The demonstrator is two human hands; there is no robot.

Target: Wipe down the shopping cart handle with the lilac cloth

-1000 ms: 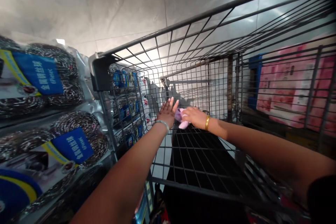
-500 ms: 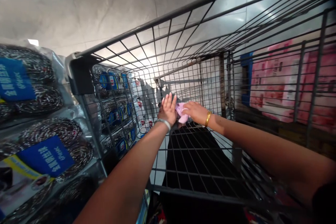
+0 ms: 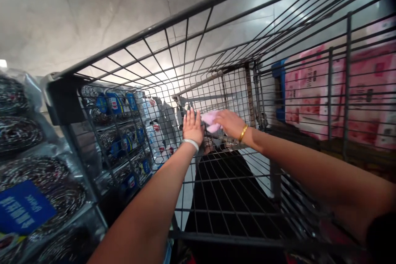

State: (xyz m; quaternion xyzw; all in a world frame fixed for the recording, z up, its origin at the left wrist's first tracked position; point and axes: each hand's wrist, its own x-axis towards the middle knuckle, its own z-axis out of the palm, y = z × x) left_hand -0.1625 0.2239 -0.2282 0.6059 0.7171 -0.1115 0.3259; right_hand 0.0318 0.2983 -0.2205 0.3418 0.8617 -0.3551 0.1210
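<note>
Both my arms reach deep into a grey wire shopping cart (image 3: 173, 20). My left hand (image 3: 192, 124), with a silver bangle on the wrist, is flat with its fingers stretched out against the cart's far wire wall. My right hand (image 3: 228, 123), wearing a gold bangle, is closed on a small pink cloth (image 3: 210, 117) and presses it against that far wall, just right of the left hand. The cart's wire floor (image 3: 229, 189) lies below both hands.
Packs of steel scouring pads (image 3: 37, 189) with blue labels fill the shelves at the left, close to the cart's side. Pink boxed goods (image 3: 312, 90) are stacked at the right behind the cart's wire side. A pale tiled floor (image 3: 77, 8) shows beyond the cart.
Both hands have moved up the cart's far wall, the right one carrying the pink cloth higher. The view has swung left to right, so the scouring-pad packs slid off to the left.
</note>
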